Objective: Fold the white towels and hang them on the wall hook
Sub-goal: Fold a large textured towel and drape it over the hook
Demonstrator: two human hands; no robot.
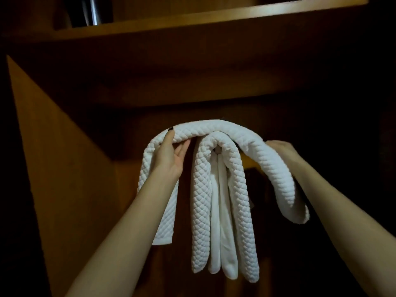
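— Towels: where are we holding the 1 we are hanging?

— We are carrying the top towel (214, 127) as a folded band arching between our 2 hands. Our left hand (171, 156) is pinching it, with the thumb lying over the fold and the fingers (182, 150) pressing up from beneath, clamped on the cloth. Our right hand (280, 146) is reaching behind the other end. The towel is hiding its fingers, so we cannot tell whether they are gripping or only propping it.

— Why are we keeping the hands so wide apart?

— We are judging that the spread is keeping the fold flat and the middle free to drop over the hook. Just below and inward of our left fingers, a quilted towel (199, 211) is hanging doubled, with a smooth white towel (216, 232) inside its loop. The cloth is covering most of the hook, and we are only guessing that it sits where those loops meet.

— And what is holding what?

— We are working inside a wooden closet (64, 168), and the towels are hanging in its recess. Well above our fingers, a shelf (214, 16) is carrying a dark shiny vessel (94, 11).
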